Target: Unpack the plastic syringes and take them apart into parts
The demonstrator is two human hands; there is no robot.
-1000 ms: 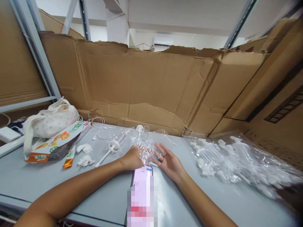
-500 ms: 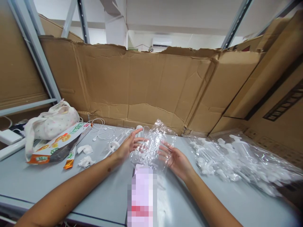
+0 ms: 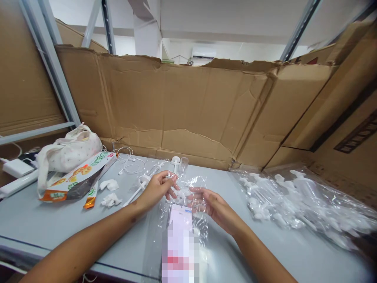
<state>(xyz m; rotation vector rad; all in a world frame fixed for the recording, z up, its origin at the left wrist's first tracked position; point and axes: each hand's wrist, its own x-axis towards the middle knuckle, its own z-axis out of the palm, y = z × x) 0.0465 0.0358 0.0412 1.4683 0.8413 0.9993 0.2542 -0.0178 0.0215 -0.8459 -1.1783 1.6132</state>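
Observation:
A crinkled clear plastic bag point(image 3: 198, 182) spreads between my hands, and its film reaches down beside a phone point(image 3: 180, 220) lying on the table. My left hand point(image 3: 160, 188) has thumb and fingers closed together on the bag's upper left part. On the other side my right hand point(image 3: 216, 204) holds its fingers apart and stretched toward the left, their tips against or under the film. White plastic pieces point(image 3: 184, 192) show through the bag above the phone; their kind is unclear. The phone's lower part is pixelated. Whether it lies under or over the film I cannot tell.
Bagged white plastic parts point(image 3: 294, 196) lie right. On the left are a snack box point(image 3: 79, 175), crumpled tissues point(image 3: 110, 199), white earphones point(image 3: 129, 165) and a cloth bag point(image 3: 70, 147). A white plunger-like part point(image 3: 144, 181) sits beside my left hand. Cardboard point(image 3: 176, 106) walls the back.
The bag, upright between my hands before, is now lower and spread around the phone. My left fingers have closed from a spread pose. The view has shifted slightly.

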